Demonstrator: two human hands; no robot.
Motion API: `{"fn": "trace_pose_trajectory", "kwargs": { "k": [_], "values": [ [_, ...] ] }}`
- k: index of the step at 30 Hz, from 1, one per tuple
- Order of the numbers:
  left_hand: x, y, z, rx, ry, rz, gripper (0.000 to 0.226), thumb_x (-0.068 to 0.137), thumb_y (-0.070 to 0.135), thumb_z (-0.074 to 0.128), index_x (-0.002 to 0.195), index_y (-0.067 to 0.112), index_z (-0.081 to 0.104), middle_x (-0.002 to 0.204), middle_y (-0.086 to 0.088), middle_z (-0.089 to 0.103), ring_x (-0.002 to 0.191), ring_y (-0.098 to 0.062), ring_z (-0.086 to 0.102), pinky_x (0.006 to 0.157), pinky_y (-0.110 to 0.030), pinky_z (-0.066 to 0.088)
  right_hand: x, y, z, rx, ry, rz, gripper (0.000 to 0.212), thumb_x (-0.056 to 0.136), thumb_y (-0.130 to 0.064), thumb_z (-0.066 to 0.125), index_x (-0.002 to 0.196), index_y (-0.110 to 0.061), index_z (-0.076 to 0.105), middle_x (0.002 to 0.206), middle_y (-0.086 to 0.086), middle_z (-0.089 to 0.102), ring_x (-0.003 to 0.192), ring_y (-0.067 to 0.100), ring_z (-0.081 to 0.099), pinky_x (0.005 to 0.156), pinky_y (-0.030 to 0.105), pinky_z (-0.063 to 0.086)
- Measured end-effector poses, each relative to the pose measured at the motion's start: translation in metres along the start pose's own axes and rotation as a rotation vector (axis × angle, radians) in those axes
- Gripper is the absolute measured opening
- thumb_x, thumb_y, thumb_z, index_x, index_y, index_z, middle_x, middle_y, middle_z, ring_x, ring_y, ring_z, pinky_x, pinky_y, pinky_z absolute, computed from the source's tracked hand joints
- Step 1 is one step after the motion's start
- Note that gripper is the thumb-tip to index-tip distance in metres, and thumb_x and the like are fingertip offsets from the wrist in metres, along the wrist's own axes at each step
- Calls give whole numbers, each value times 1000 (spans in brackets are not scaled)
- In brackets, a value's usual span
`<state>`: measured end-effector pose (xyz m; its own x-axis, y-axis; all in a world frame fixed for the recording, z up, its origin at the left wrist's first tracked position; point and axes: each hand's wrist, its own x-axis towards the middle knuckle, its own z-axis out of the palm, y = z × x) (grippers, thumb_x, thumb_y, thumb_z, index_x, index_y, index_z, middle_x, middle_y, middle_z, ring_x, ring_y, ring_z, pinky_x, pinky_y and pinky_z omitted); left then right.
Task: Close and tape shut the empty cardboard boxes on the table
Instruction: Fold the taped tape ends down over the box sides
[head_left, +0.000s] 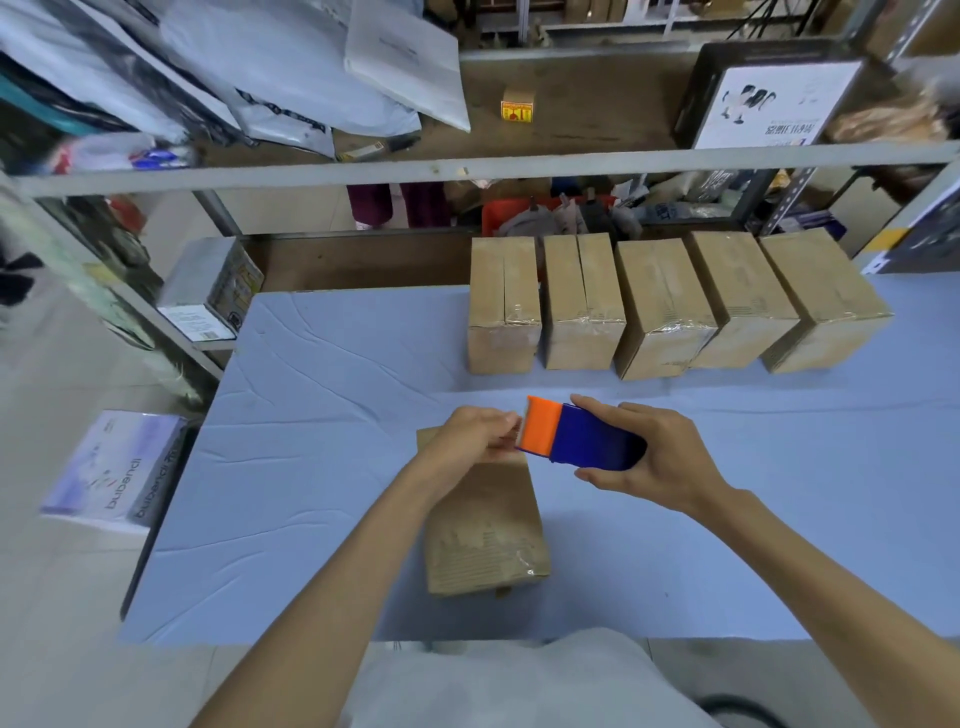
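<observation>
Right hand (657, 462) wraps the blue body of the dispenser (582, 436), orange blade end toward 9 o'clock. Left hand (470, 434) is closed at that blade end, fingertips pinched together, apparently on the tape's free end; the tape itself is too thin to make out. Both hover over the far end of the box (483, 525), which lies near table (311, 415) centre, long axis 12–6, far end at 12 and slightly toward 11. Risks, as judged: the tape end slips back onto the roll or folds on itself if the pinch loosens; a strip laid off the seam leaves flaps loose. Five taped boxes (670, 306) stand at 1 o'clock, well apart.
</observation>
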<state>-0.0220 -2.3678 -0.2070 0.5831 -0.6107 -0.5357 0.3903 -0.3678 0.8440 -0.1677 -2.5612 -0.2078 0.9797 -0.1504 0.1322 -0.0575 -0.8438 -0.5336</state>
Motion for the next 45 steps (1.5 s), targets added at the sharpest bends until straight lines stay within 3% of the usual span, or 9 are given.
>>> {"fn": "trace_pose_trajectory", "kwargs": {
  "k": [3,6,8,21,28,33,36,40,45],
  "values": [
    [-5,-1,-1,-118,-22,-12,18,99,16,52,101,4,65,94,-9,65,86,-17,62,74,-23,57,4,-4,-3,12,19,-18,82,65,-55,75,139,-36,46,101,-8,66,85,10,59,64,25,53],
    [-7,-1,-1,-151,-80,-56,20,99,22,52,99,10,68,100,-6,67,95,-18,63,92,-34,52,6,-7,-5,12,23,-29,81,65,-56,75,139,-37,46,100,-9,66,85,10,59,64,26,54],
    [-8,1,1,-222,-135,-82,22,99,24,52,100,11,70,100,-6,71,98,-19,66,95,-37,51,7,-8,-4,17,13,-38,82,66,-58,73,139,-38,44,103,-8,66,89,14,60,65,30,56],
    [-4,11,3,-217,-96,-76,18,97,9,54,87,12,68,79,0,66,73,-8,59,64,-19,50,8,-10,-7,112,15,-14,83,65,-59,74,140,-38,43,113,-10,65,100,15,60,71,31,58],
    [5,13,7,270,224,247,23,94,14,59,73,17,68,60,4,59,57,-9,51,61,-21,44,9,-4,-15,216,-28,37,83,68,-48,82,140,-35,43,125,-12,60,110,14,57,76,32,59],
    [10,19,13,20,78,77,21,98,22,53,85,12,66,75,-5,58,70,-14,52,64,-22,44,14,-6,-23,244,-7,31,81,67,-43,84,138,-32,47,122,-14,61,108,10,58,75,28,58],
    [11,21,9,-229,-68,-27,20,96,28,57,87,11,62,70,-2,53,61,-10,47,59,-21,41,17,-3,-26,319,-22,38,78,66,-41,85,135,-32,50,120,-16,62,106,7,59,76,26,58],
    [12,21,13,-223,-94,-94,21,95,24,58,81,10,64,65,0,53,56,-8,48,56,-19,45,20,5,-32,285,-51,13,79,67,-42,84,136,-30,50,121,-16,62,107,5,58,76,22,57],
    [20,24,24,-110,3,-71,24,96,10,53,73,9,60,65,-3,48,56,-9,45,55,-20,42,25,16,-38,271,-74,7,76,66,-44,84,134,-32,51,115,-21,62,101,0,59,72,14,53]
  ]
}}
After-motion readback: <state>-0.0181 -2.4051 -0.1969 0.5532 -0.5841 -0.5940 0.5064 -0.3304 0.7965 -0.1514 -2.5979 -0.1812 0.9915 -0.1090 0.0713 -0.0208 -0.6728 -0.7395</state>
